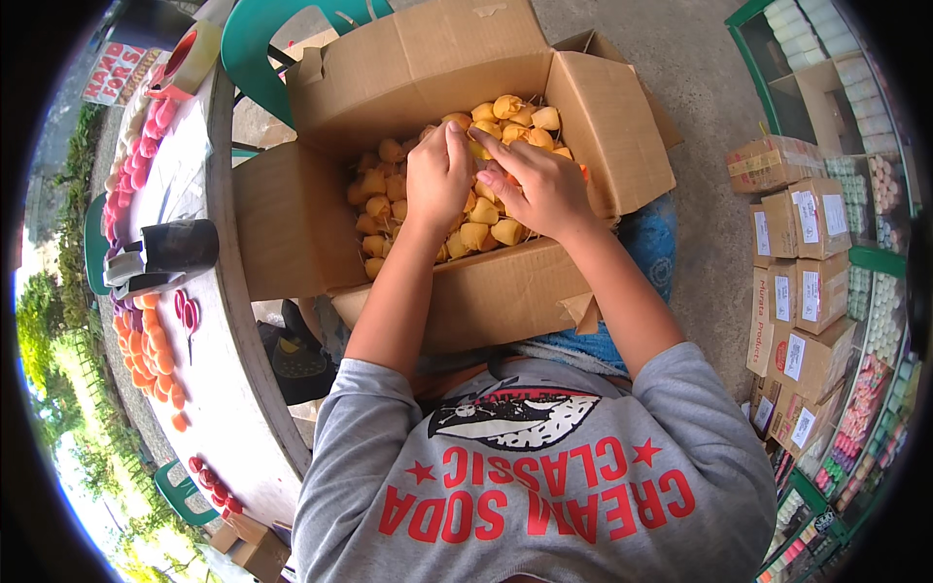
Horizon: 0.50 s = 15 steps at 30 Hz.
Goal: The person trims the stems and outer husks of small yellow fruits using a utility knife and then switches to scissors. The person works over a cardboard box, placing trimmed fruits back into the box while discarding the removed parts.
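A large open cardboard box (457, 303) stands before me with its flaps spread out. Inside lie many yellow-orange, rosebud-shaped flowers (476, 235), some showing thin stems. Above them my left hand (437, 180) is closed, thumb up; whatever it grips is hidden by its fingers. Close beside it, my right hand (546, 192) holds its index finger and thumb apart, the index finger reaching toward the left hand. A bit of yellow shows between the hands, but I cannot tell whether it is held or lies in the box behind.
On the left, a white table (228, 389) carries red-handled scissors (188, 316), a black tape dispenser (180, 248), and rows of orange pieces (146, 355) and pink pieces (136, 160). Behind the box is a green chair (262, 58). Stacked cartons (802, 291) and filled shelves stand right.
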Each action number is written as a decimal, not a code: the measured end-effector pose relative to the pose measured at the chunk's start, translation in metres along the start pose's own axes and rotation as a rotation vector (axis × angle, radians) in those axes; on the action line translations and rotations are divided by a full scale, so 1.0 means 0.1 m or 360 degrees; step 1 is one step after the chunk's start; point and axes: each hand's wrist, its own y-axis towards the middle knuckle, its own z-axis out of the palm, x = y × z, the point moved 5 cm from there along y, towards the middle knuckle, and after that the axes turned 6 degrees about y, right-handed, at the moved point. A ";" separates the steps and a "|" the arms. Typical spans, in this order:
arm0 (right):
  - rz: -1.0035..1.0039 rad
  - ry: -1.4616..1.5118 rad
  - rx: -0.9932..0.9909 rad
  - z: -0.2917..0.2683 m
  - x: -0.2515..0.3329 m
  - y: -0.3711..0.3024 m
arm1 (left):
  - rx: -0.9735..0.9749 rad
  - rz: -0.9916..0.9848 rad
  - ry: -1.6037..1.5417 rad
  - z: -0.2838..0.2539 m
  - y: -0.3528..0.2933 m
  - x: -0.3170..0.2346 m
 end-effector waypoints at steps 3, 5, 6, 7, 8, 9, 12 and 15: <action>-0.0002 -0.0094 -0.0007 -0.04 0.04 0.02 | -0.0038 0.0090 -0.0054 -0.02 -0.01 -0.07; -0.0025 -0.0132 -0.0034 -0.05 0.05 0.02 | -0.0001 0.0067 -0.0051 -0.03 -0.01 -0.11; -0.0032 -0.0142 -0.0043 -0.06 0.05 0.02 | -0.0010 0.0092 -0.0051 -0.03 -0.01 -0.12; -0.0039 -0.0151 -0.0052 -0.06 0.04 0.02 | -0.0018 0.0117 -0.0051 -0.03 -0.02 -0.12; -0.0045 -0.0161 -0.0061 -0.06 0.04 0.02 | -0.0026 0.0143 -0.0051 -0.02 -0.02 -0.12; -0.0038 -0.0137 -0.0057 -0.06 0.04 0.02 | -0.0051 0.0204 -0.0041 -0.03 -0.01 -0.13; -0.0005 -0.0032 -0.0055 -0.07 0.02 0.02 | -0.0111 0.0356 -0.0010 -0.05 -0.02 -0.15; 0.0114 0.0208 -0.0047 -0.07 -0.06 0.02 | -0.0151 0.0414 0.0016 -0.06 -0.04 -0.17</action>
